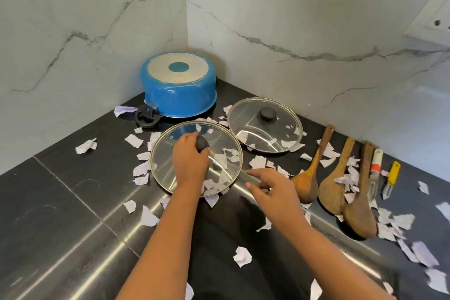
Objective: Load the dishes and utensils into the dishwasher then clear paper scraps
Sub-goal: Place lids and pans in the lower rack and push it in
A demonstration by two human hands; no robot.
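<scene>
My left hand (191, 158) grips the black knob of the nearer glass lid (170, 153), which lies on the black counter. To its right, my right hand (270, 186) hovers with fingers spread and relaxed, its fingertips at the lid's right rim, holding nothing. A second glass lid (246, 114) with a black knob lies behind and to the right. In the corner a blue pot (179, 95) stands upside down. Three wooden spoons (333, 182) lie in a row at the right. Torn paper scraps (242, 256) are scattered over the counter and under the lids.
A white-and-orange peeler (375, 168) and a yellow-handled peeler (392, 178) lie right of the spoons. Marble walls (97, 19) close the corner behind. A white socket plate (431, 17) is on the right wall. The black counter (73, 226) stretches toward me.
</scene>
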